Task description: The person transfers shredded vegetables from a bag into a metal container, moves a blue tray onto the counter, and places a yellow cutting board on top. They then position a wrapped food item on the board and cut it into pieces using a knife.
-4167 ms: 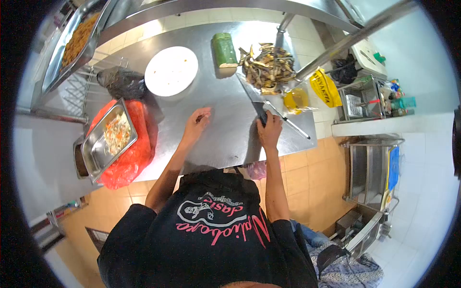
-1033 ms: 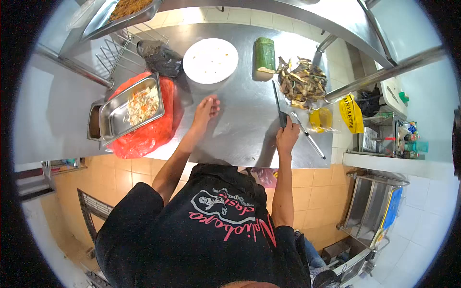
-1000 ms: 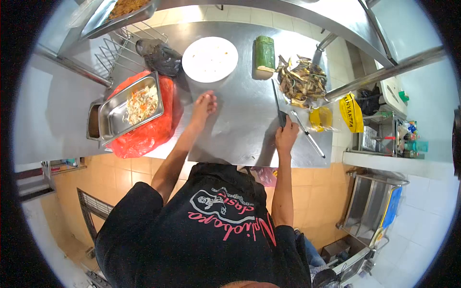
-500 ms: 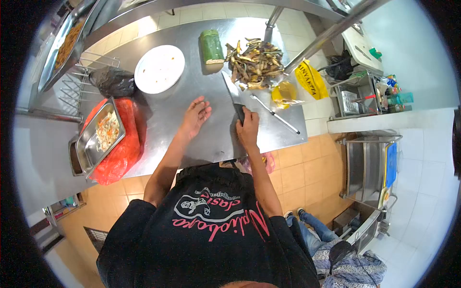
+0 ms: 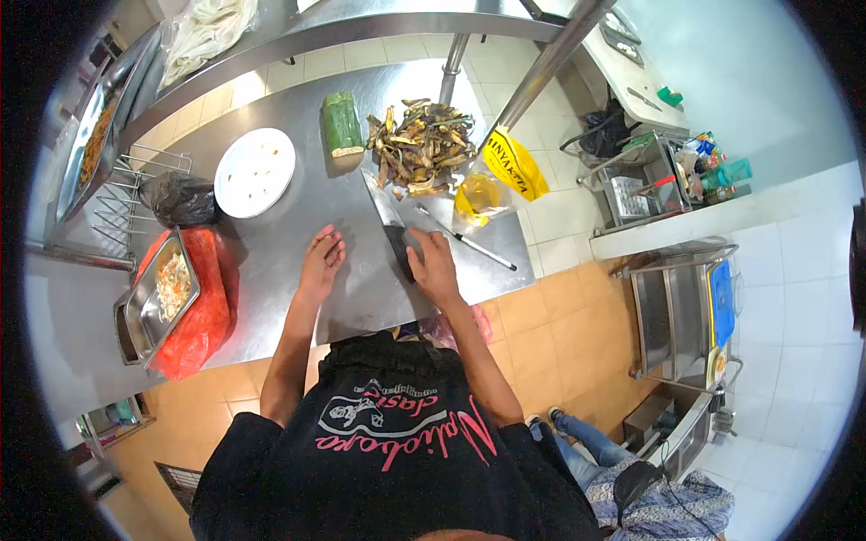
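Observation:
My right hand (image 5: 430, 267) grips the dark handle of a large knife (image 5: 387, 217), whose blade lies flat on the steel table (image 5: 361, 288) and points toward a pile of brown-green peels (image 5: 420, 146). My left hand (image 5: 320, 262) rests open, palm down, on the bare steel to the left of the knife. A second, thin knife (image 5: 465, 239) lies on the table just right of my right hand.
A white plate (image 5: 253, 171) and a green banana-leaf roll (image 5: 342, 123) sit further back. A steel tray of chopped food (image 5: 159, 288) rests on a red bag (image 5: 200, 316) at the left, near a black bag (image 5: 180, 197). Yellow bags (image 5: 492, 180) lie at the right edge. A person's legs (image 5: 586, 442) stand behind.
The view has swung, so everything sits further left in the frame. My left hand has drawn back a little toward me; my right hand stays on the knife handle.

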Available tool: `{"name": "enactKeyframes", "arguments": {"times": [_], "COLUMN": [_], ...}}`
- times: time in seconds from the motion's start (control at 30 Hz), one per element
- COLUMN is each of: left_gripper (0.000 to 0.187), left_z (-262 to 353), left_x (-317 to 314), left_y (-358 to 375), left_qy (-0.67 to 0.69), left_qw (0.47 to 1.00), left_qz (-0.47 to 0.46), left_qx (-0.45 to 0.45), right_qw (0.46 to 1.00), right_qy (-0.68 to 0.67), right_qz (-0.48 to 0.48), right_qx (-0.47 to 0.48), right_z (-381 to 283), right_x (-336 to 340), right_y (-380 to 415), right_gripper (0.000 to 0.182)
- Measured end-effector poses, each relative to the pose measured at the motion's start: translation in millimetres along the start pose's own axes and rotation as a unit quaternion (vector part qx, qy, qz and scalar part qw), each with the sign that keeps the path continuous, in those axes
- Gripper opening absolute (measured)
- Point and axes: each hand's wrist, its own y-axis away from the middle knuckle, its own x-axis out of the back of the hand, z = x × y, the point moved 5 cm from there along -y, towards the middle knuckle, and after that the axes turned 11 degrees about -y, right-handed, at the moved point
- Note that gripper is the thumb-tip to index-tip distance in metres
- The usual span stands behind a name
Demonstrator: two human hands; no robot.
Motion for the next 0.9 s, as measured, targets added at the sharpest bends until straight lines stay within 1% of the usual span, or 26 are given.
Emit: {"name": "enactKeyframes", "arguments": {"times": [0.1,0.17,0.3,0.37,0.47,0.57,0.6,0.67,0.73,0.8,0.9], "left_gripper": [0.026,0.025,0.024,0.024,0.025,0.024,0.023,0.022,0.021,0.022,0.023], "left_z": [4.7,8.5,14.0,18.3,28.0,35.6,35.0,39.2,43.4,43.0,43.7], "left_x": [-0.5,-5.7,-13.7,-15.8,-22.9,-25.2,-23.6,-17.2,-13.3,-2.1,11.6], "left_y": [-0.1,0.0,-4.3,-9.3,-16.2,-17.5,-19.5,-19.6,-17.0,-22.3,-25.5], "left_qy": [0.007,0.009,0.009,0.012,0.015,-0.002,-0.006,-0.008,-0.006,-0.005,-0.002], "left_qw": [1.000,1.000,1.000,0.999,0.999,0.999,0.999,1.000,0.999,1.000,1.000], "left_qz": [0.011,0.007,0.006,-0.004,-0.021,-0.004,-0.011,-0.013,-0.022,-0.011,-0.003], "left_qx": [-0.011,-0.016,-0.029,-0.031,-0.043,-0.035,-0.030,-0.026,-0.034,-0.024,-0.017], "right_qw": [0.999,0.998,0.998,0.995,0.995,0.996,0.996,0.967,0.963,0.944,0.946], "right_qy": [-0.024,-0.043,-0.053,-0.061,-0.065,-0.047,-0.051,-0.222,-0.239,-0.263,-0.262], "right_qz": [-0.025,-0.046,-0.038,-0.056,-0.050,-0.044,-0.052,-0.050,-0.054,-0.077,-0.086], "right_qx": [0.008,-0.008,-0.013,-0.046,-0.059,-0.060,-0.055,-0.115,-0.117,-0.182,-0.171], "right_z": [-6.0,-10.0,-11.2,-7.9,-10.8,-10.4,-16.9,-34.1,-49.5,-56.2,-71.5], "right_x": [4.6,8.7,18.1,18.3,19.7,15.8,14.5,18.1,23.0,22.4,22.1], "right_y": [-4.6,-5.5,-2.0,1.5,1.3,-1.8,-4.6,-10.6,-17.7,-20.9,-26.6], "right_gripper": [0.032,0.031,0.030,0.029,0.028,0.028,0.028,0.026,0.026,0.024,0.024]}}
